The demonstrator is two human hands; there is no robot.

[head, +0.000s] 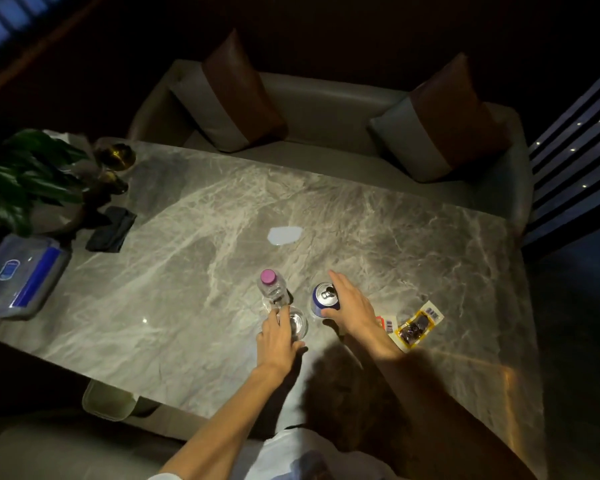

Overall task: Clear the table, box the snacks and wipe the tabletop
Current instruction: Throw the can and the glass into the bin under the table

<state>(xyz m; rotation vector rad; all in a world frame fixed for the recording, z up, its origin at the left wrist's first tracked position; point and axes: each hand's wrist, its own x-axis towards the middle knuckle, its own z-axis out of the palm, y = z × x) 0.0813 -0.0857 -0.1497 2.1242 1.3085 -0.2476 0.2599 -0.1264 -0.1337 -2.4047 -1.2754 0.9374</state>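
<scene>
On the grey marble table [187,271] my left hand [278,336] grips a clear drinking glass [298,323]. A plastic water bottle with a pink cap [272,289] stands just behind the glass. My right hand [350,308] wraps around a blue drink can [323,298] with an opened top. Two snack packets lie to the right of that hand: one with a yellow edge and dark contents [417,328], one partly hidden under my wrist [388,325]. A white spill [284,234] sits mid-table. A dark folded cloth [111,229] lies at the left.
A clear lidded plastic box with blue clips [18,275] sits at the table's left edge beside a potted plant [25,174] and a brass dish [116,155]. A sofa with two cushions [309,109] runs along the far side.
</scene>
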